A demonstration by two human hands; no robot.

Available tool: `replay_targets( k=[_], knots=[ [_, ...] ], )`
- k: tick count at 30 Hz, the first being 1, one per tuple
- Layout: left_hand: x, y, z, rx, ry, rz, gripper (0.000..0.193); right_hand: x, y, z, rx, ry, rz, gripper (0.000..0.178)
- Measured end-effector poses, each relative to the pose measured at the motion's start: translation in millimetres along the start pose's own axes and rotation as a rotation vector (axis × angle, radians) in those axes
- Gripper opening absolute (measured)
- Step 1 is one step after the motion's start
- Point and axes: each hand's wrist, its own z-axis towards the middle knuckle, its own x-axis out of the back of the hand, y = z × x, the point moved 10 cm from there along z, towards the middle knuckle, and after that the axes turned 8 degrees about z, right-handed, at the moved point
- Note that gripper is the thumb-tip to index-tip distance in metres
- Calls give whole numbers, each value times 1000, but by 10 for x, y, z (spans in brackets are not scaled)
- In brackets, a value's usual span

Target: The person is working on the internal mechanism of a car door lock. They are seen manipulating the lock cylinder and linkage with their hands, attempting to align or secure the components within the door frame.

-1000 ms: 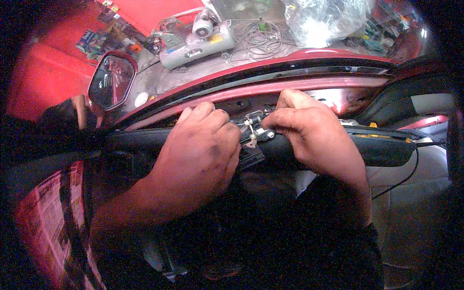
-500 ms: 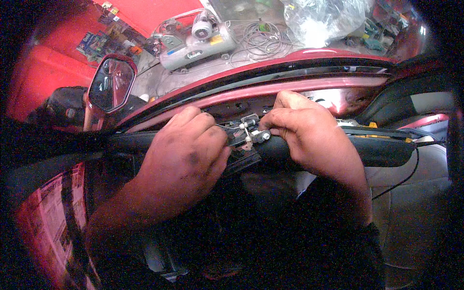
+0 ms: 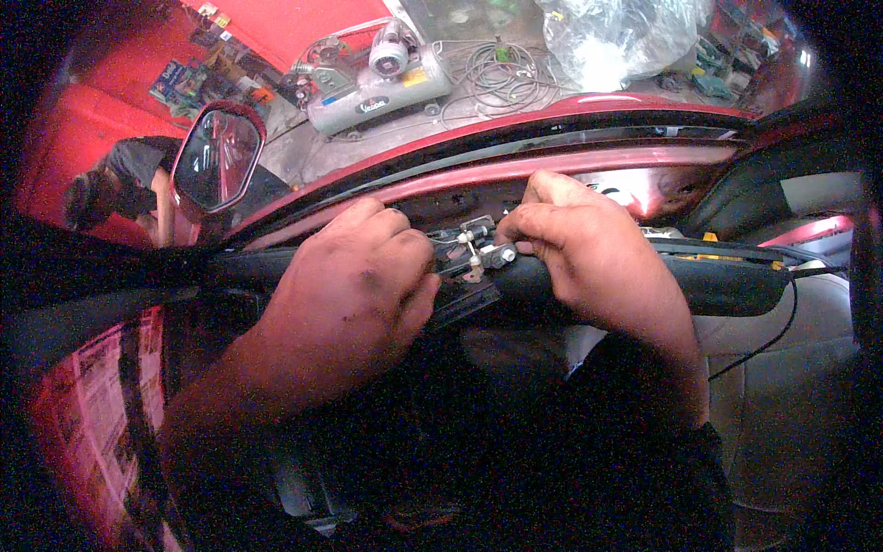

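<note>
Between my hands sits a small metal and plastic door mechanism (image 3: 474,250), with thin rods and white clips, by the top of a dark door trim panel (image 3: 731,290). My left hand (image 3: 354,285) is closed round its left end, its fingertips hidden behind the knuckles. At its right end my right hand (image 3: 589,248) is pinched, thumb and forefinger together beside a white round clip (image 3: 508,255). Whatever lies between those fingertips is hidden. Behind both hands runs the red car door (image 3: 635,158), its inner metal showing.
A door mirror (image 3: 219,158) stands at the left, with another person (image 3: 129,179) bent over beyond it. Past the door are an air compressor (image 3: 377,99), a coiled hose (image 3: 501,74) and clear plastic sheeting (image 3: 616,41). A black cable (image 3: 768,340) hangs over the light seat (image 3: 791,396) at the right.
The other person at the left now shows bent over, with head and arm in view. My hands and the mechanism stay almost in place; the whole view has shifted slightly.
</note>
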Motion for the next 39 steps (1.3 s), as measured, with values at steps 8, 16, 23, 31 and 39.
replay_targets(
  k=[8, 16, 23, 31, 39],
  knots=[
    [-45, -39, 14, -9, 66, -24, 15, 40, -38, 2, 41, 42, 5, 15],
    [-92, 48, -73, 81, 42, 12, 14, 119, -193, -131, -7, 172, -154, 21],
    [9, 104, -197, 114, 114, -75, 13, 100, -155, -186, -164, 223, -70, 15],
    [2, 130, -256, 99, 118, -168, 10, 55, 1, -87, -397, 178, -77, 15],
    [-118, 20, -228, 117, 126, -165, 15, -26, 83, -92, -398, 247, -109, 24]
  ],
)
